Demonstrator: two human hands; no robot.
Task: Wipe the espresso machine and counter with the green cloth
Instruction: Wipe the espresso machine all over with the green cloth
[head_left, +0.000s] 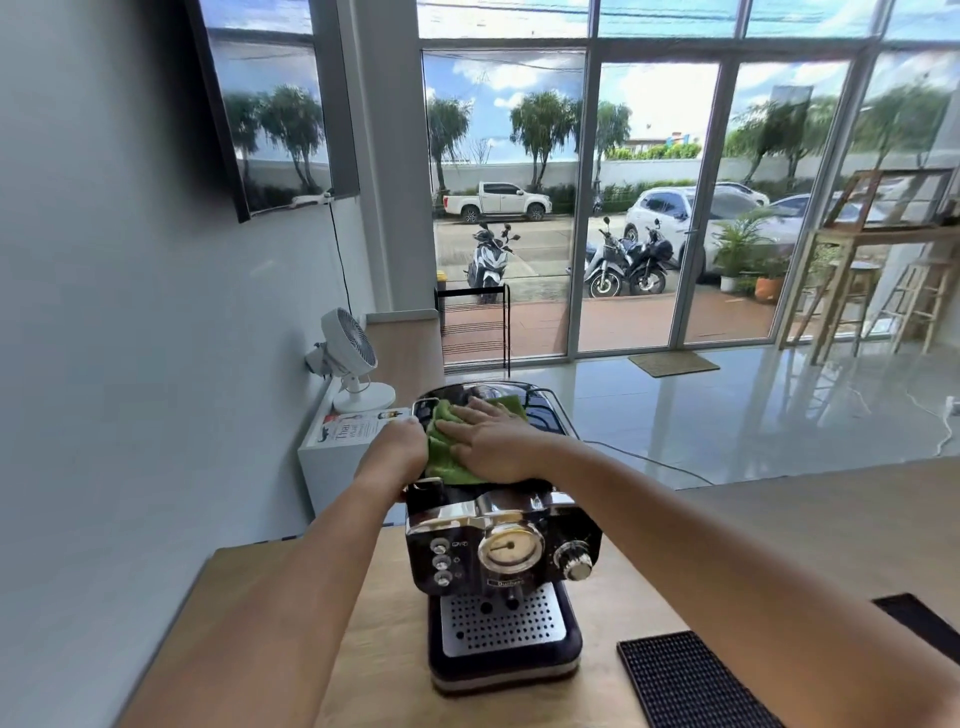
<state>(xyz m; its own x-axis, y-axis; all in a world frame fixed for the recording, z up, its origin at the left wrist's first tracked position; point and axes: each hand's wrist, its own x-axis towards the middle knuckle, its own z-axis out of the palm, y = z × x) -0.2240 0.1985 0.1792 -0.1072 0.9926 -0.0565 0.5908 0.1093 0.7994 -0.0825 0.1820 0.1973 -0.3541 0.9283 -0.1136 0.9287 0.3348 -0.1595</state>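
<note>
A black and chrome espresso machine stands on the wooden counter, its gauge, knob and perforated drip tray facing me. The green cloth lies bunched on the machine's top. My right hand presses flat on the cloth, fingers spread and pointing to the left. My left hand grips the machine's upper left edge beside the cloth, its fingers curled over the rim. Part of the cloth is hidden under my right hand.
A black rubber bar mat lies on the counter right of the machine, with another dark mat further right. Behind the machine stand a white cabinet with a leaflet and a small white fan. A power cable trails behind.
</note>
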